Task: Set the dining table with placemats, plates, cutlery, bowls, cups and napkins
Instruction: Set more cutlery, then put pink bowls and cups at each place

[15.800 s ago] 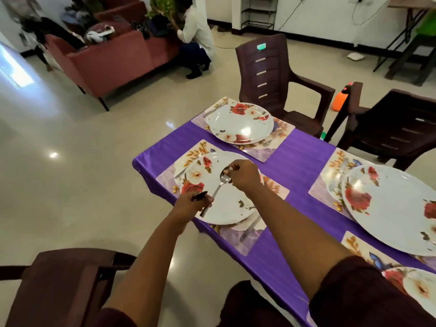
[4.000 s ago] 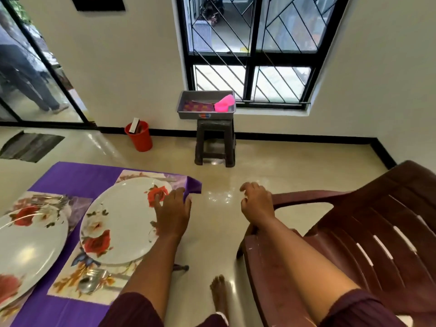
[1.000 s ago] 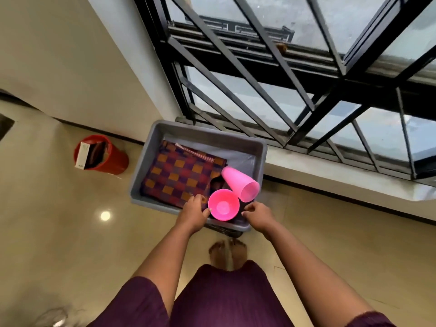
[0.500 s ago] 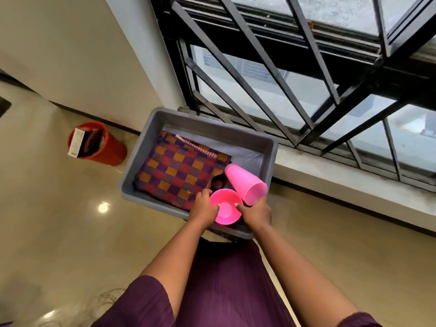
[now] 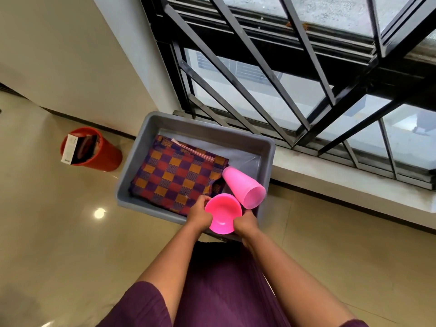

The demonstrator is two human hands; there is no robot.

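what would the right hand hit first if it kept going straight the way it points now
Probably the pink cup lying on its side in the grey tub. The right hand, gripping the pink bowl, points up toward the cup's open mouth; depth is unclear.

Tub's right end open (image 5: 247,159) — window grille (image 5: 271,74) close behind.

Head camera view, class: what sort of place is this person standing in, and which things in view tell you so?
Probably a room in a home. A barred window stands over a polished tiled floor, a red bin sits by the wall, and a grey tub holds checked cloth, a pink cup and a pink bowl.
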